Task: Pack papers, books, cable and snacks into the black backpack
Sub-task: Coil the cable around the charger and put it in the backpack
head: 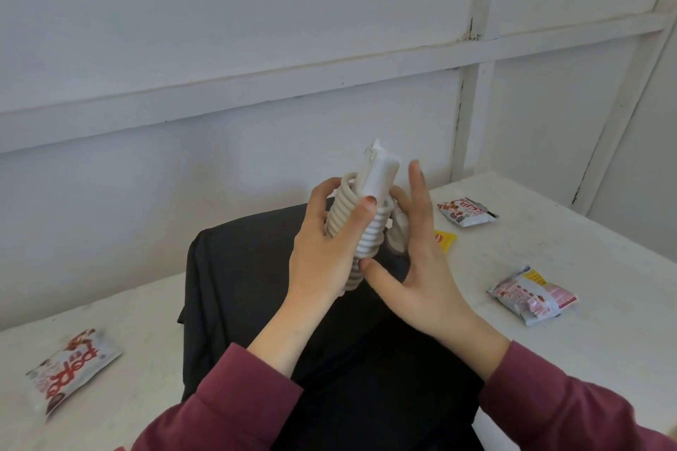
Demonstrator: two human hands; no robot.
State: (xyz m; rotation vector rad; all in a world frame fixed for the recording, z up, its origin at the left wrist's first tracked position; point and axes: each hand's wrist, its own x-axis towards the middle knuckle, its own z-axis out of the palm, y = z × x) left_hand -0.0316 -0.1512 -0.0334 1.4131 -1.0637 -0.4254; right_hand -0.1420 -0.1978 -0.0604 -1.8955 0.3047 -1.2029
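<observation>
Nearest the camera, two maroon sleeves [234,410] reach forward over the black backpack [234,286], which lies flat on the white table [593,249] directly beneath both hands. The left hand [326,249] grips the white cable [372,234], thumb across the front of the turns and fingers curled round the back. The cable is wound in tight turns round a white block [381,176] and is held in the air above the backpack. The bundle's long axis is near upright, with its upper end tilted slightly right and away and the block projecting from the top. The right hand [425,267] is spread with fingers mostly straight beside the bundle and its thumb tip touching the lowest turns. A red-and-white snack packet [73,366] lies near left, a pink-and-white packet [531,295] lies to the right, and a yellow packet [447,240] is partly hidden behind the right hand. Farther off is another red-and-white packet [467,212], and behind the table a white panelled wall [256,29].
</observation>
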